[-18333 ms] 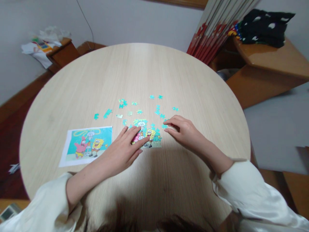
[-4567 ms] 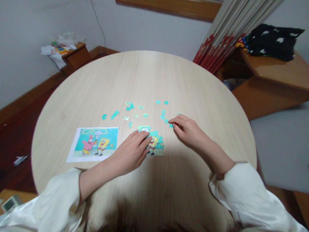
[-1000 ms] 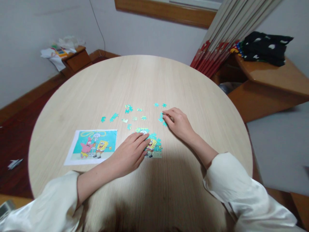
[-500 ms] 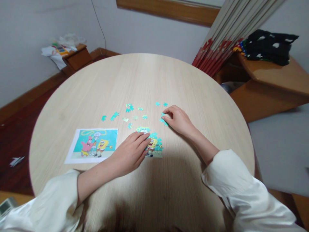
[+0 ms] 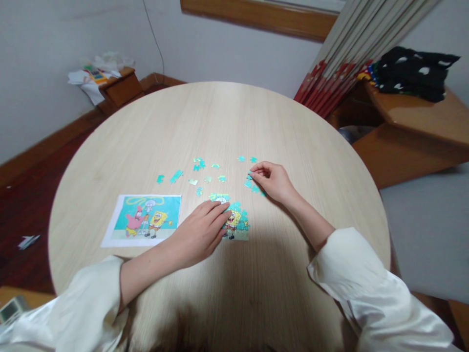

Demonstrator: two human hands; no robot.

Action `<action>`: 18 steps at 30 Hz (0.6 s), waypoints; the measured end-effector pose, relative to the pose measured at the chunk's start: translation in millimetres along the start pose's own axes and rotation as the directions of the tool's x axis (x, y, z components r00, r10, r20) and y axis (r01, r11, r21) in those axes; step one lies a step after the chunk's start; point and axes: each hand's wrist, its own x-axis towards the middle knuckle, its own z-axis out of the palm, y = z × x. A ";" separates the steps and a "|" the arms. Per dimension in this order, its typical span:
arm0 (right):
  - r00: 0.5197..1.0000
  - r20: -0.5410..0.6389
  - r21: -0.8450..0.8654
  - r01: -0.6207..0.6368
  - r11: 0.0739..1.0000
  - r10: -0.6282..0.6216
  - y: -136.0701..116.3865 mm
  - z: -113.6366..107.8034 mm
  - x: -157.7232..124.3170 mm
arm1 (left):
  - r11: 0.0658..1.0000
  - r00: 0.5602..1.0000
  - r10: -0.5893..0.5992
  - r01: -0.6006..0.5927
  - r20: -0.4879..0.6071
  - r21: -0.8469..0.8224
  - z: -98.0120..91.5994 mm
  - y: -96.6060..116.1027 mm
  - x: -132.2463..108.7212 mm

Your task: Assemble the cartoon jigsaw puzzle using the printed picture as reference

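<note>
My left hand (image 5: 203, 229) lies flat over the left part of a partly joined jigsaw puzzle (image 5: 240, 225), its fingers stretched out. The puzzle's uncovered right side shows a yellow cartoon figure against turquoise; what lies under the palm is hidden. Beyond the puzzle on its right, my right hand (image 5: 269, 180) pinches a small turquoise puzzle piece (image 5: 250, 176) between thumb and fingertips. Loose turquoise pieces (image 5: 247, 184) lie just below those fingertips, some partly behind the hand. Several more pieces (image 5: 176, 176) are scattered farther left, turquoise and pale green.
A printed reference picture (image 5: 142, 220) on white paper lies left of the puzzle. Everything rests on a round wooden table (image 5: 227, 122). Past its edge stand a wooden cabinet (image 5: 414, 137) with dark cloth on top and a small wooden stand (image 5: 122, 88) holding papers.
My right hand now holds a piece pinched at its fingertips, slightly up from the loose pieces, and more of those show beneath it. My left hand stays on the puzzle. The view shifted slightly.
</note>
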 end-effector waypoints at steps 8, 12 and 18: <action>0.999 0.007 -0.083 0.051 0.995 -0.051 1.9 -1.5 -0.7 | 1.000 1.000 -0.005 0.005 0.000 -0.016 0.1 -0.1 0.0; 0.997 0.021 -0.116 0.073 0.991 -0.071 2.0 -2.2 -0.7 | 1.000 1.000 -0.006 0.006 0.003 -0.018 0.1 -0.2 0.0; 0.995 0.020 -0.165 0.095 0.982 -0.093 -0.1 -2.4 -1.2 | 1.000 1.000 0.003 -0.003 -0.005 -0.004 -0.5 0.2 0.5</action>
